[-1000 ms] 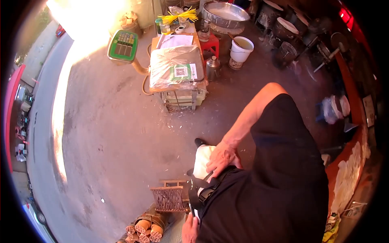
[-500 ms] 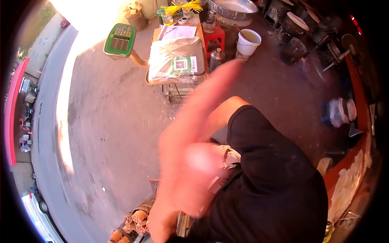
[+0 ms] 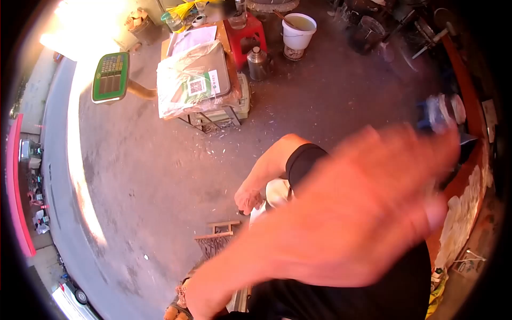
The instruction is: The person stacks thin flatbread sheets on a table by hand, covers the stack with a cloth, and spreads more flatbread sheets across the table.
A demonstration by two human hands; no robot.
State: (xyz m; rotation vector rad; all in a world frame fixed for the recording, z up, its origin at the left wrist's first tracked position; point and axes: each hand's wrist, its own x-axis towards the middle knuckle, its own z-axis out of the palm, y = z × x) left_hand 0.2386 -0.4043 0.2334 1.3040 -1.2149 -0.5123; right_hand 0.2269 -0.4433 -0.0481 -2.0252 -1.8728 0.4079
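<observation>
My left hand (image 3: 368,213) is very close to the camera and smeared by motion. It reaches from the lower left across my black shirt (image 3: 330,300), and its fingers are too blurred to tell their shape. My right arm comes out of a short black sleeve, with my right hand (image 3: 248,200) low beside the pale cloth at my lap (image 3: 277,193). The fingers there curl downward; anything in them is hidden. Below that hand is a small wooden stool (image 3: 216,240), partly covered by my left arm.
A plastic-covered table (image 3: 173,88) bears papers and a QR card. Beside it are a green scale display (image 3: 111,77), a metal flask (image 3: 258,64), a red stool (image 3: 248,38) and a white bucket (image 3: 298,38). Clay-coloured cylinders (image 3: 176,312) lie at the bottom; a road (image 3: 61,176) runs left.
My left hand has risen from my waist and swept up and right across the view. My right hand has left the waist and is lower left of its sleeve. The view has shifted.
</observation>
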